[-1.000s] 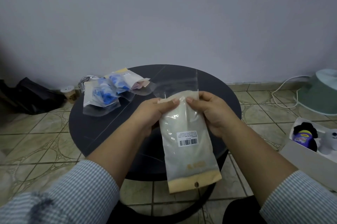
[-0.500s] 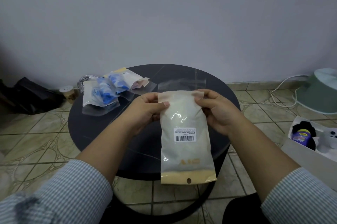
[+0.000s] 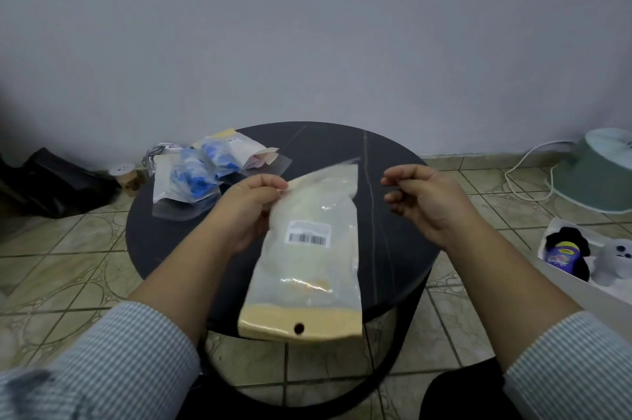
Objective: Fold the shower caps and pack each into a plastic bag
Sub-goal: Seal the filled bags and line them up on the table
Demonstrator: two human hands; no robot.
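Note:
Above the round black table (image 3: 396,241) my left hand (image 3: 246,210) pinches the top left corner of a translucent plastic bag (image 3: 307,269). The bag hangs tilted, with pale contents, a barcode label and a tan strip with a hole at its lower end. Its clear flap points up to the right. To the right of the bag, my right hand (image 3: 431,204) hovers apart from it, with loosely curled fingers and nothing visible between them. Several packed bags (image 3: 195,180) with blue and white contents lie piled at the table's back left.
A white box (image 3: 561,282) holding a purple jar and a white toy sits on the tiled floor at right. Behind it stand a green basin-like object (image 3: 598,176) and a white cable (image 3: 523,163). A black bag (image 3: 58,187) and a small spool (image 3: 124,175) lie at left.
My right hand has let go of the bag's top and moved off to the right. The bag now hangs tilted from my left hand alone, its top swung left.

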